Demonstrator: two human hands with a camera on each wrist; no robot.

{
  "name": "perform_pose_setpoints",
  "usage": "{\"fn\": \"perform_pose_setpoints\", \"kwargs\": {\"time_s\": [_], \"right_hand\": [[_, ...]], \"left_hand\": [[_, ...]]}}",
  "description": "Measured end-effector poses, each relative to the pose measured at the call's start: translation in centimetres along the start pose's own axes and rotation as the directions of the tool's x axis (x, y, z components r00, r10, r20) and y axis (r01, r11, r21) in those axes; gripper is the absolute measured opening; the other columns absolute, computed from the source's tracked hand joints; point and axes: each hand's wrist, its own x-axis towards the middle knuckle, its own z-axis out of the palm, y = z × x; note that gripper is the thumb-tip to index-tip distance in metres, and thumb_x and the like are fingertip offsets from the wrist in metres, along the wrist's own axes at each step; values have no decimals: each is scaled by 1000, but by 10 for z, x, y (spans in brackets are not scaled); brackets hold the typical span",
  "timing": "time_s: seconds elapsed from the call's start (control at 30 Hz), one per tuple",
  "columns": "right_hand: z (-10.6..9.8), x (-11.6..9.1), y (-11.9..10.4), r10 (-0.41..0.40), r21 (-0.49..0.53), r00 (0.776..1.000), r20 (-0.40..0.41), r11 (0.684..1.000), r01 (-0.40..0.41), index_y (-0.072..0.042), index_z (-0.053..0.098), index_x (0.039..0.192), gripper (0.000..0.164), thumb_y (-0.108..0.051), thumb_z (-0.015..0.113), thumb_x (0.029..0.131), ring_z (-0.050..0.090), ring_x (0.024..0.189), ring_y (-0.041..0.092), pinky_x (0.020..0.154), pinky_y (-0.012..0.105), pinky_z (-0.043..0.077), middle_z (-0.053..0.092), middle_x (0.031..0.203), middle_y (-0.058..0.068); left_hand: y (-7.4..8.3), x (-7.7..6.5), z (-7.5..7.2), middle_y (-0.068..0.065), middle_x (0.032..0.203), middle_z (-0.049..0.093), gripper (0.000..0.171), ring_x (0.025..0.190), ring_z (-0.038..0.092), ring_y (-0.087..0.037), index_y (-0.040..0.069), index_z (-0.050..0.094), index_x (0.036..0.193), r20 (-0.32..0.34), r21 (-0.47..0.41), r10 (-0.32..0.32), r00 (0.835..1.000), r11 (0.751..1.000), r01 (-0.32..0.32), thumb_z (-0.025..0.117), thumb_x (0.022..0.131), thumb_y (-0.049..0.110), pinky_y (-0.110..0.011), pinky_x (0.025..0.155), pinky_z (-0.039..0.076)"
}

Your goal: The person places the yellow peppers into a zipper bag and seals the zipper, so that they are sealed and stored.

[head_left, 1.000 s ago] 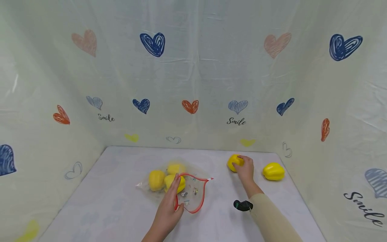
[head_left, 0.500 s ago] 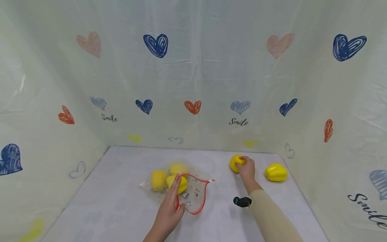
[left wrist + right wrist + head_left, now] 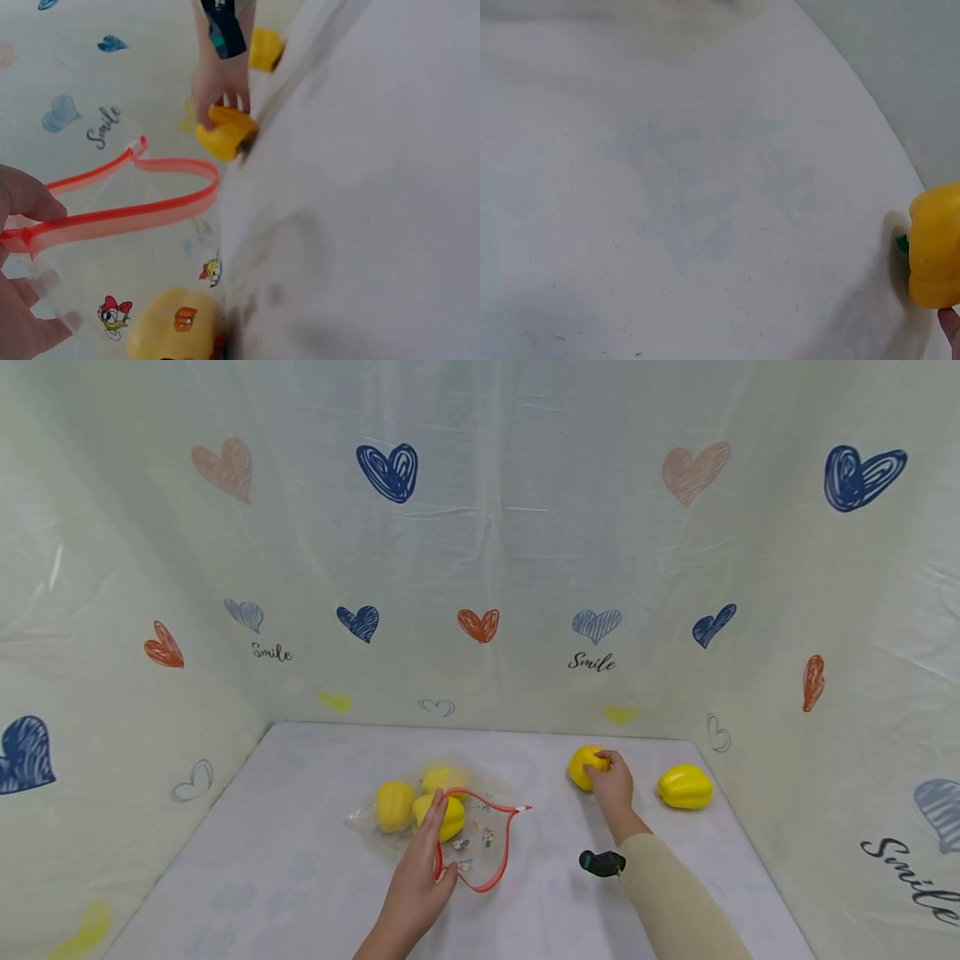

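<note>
My right hand [image 3: 615,783] grips a yellow bell pepper [image 3: 579,768] near the back right of the table. In the right wrist view, this pepper [image 3: 934,247] shows its green stem, with a fingertip [image 3: 950,324] against it. Whether it touches the table I cannot tell. My left hand [image 3: 420,872] holds the rim of a clear zip bag [image 3: 483,852] with a red band; the bag's mouth gapes to the right. In the left wrist view, the thumb [image 3: 34,199] lies on the red band [image 3: 135,217], with fingers seen through the plastic. Three yellow bell peppers [image 3: 393,807] lie inside the bag.
Another yellow bell pepper [image 3: 686,787] lies on the white table [image 3: 300,860] to the right of my right hand. A curtain [image 3: 525,552] printed with hearts surrounds the table at the back and sides. A black device [image 3: 602,862] sits at my right wrist.
The head view has shifted slightly. My right hand keeps its grip on the bell pepper with hardly any movement, and my left hand stays at the zip bag's rim.
</note>
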Motion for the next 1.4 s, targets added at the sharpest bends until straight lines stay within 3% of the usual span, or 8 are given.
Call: {"fn": "perform_pose_setpoints", "kwargs": {"time_s": [0.23, 0.47, 0.87, 1.13, 1.4], "right_hand": [[-2, -9, 4, -10, 96, 1000, 4, 995, 10, 3, 48, 126, 39, -8, 61, 92, 38, 129, 40, 107, 50, 38, 42, 139, 25], [-2, -19, 10, -8, 112, 999, 32, 994, 4, 0, 51, 124, 34, -6, 62, 92, 42, 121, 38, 104, 49, 41, 45, 136, 22], [0, -35, -5, -55, 126, 995, 80, 991, 45, -1, 55, 119, 33, -5, 66, 88, 41, 124, 38, 103, 49, 42, 47, 135, 20], [-6, -51, -14, -104, 133, 989, 105, 987, 90, -2, 57, 117, 33, -5, 69, 87, 44, 125, 38, 102, 49, 44, 50, 135, 19], [-9, -63, -21, -118, 146, 986, 120, 984, 100, -3, 57, 116, 31, -5, 69, 87, 45, 125, 37, 102, 49, 44, 52, 133, 18]], "left_hand": [[-1, -2, 0, 5, 161, 18, 92, 142, 31, -25, 12, 26, 155, -1, -7, -12, 1000, 1000, 12, 69, 77, -11, -48, 107, 36], [-1, -8, 1, 9, 161, 16, 90, 143, 28, -23, 12, 27, 155, 26, -35, -54, 998, 998, 55, 69, 78, -8, -48, 108, 34], [0, -7, 2, 7, 161, 17, 93, 142, 30, -25, 12, 26, 155, -14, 2, 3, 1000, 1000, -3, 67, 76, -12, -48, 108, 34], [2, -3, 3, 8, 161, 16, 91, 142, 30, -24, 12, 26, 155, -1, -10, -26, 1000, 1000, 26, 68, 77, -10, -47, 108, 34], [0, 0, 3, 7, 161, 18, 92, 140, 33, -26, 10, 28, 154, -28, 5, 29, 999, 1000, -29, 70, 75, -11, -48, 106, 36]]}}
